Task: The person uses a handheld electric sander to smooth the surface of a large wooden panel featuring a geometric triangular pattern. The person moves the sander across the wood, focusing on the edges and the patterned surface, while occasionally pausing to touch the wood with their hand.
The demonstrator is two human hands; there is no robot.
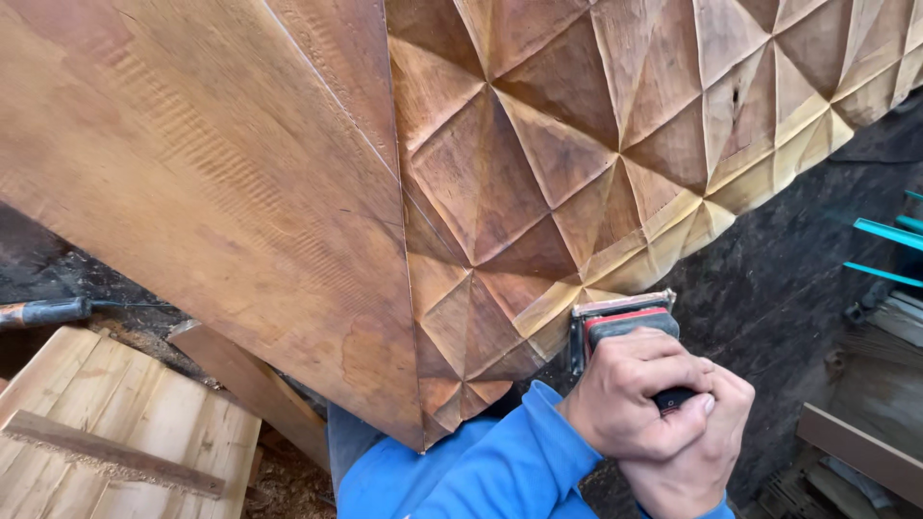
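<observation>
Both hands are wrapping around a small hand sander [625, 322] near the lower middle of the view. The left hand [630, 399] is sitting on top, its fingers curling tight over the dark body of the tool, so this grip is clamped fully on the sander. The right hand [697, 457] is lying beneath and partly behind the left, its fingers closing over the same handle, also clamped with no gap showing. Blue sleeves [481, 471] are covering both forearms.

The sander, red and black with a metal-edged flat pad, is pressing against the lower edge of a large carved wooden panel [577, 144]. The panel is filling most of the upper view and is tilting across it; its right part is cut into raised pyramid facets, paler along the bottom edge where the pad is touching. Its left part is a smooth, flat wooden face [192, 183], meeting the carved part along a sharp corner that is running down to a point just above the sleeves.

At lower left, pale planks [115, 423] are lying side by side with a narrow dusty strip [106, 452] across them, and a thicker board [250, 384] is slanting beside them. A dark-handled tool [43, 311] is resting at the far left edge. At right, teal bars [889, 235] and stacked timber [856, 452] are lying well apart from the hands, on dark ground [769, 288].
</observation>
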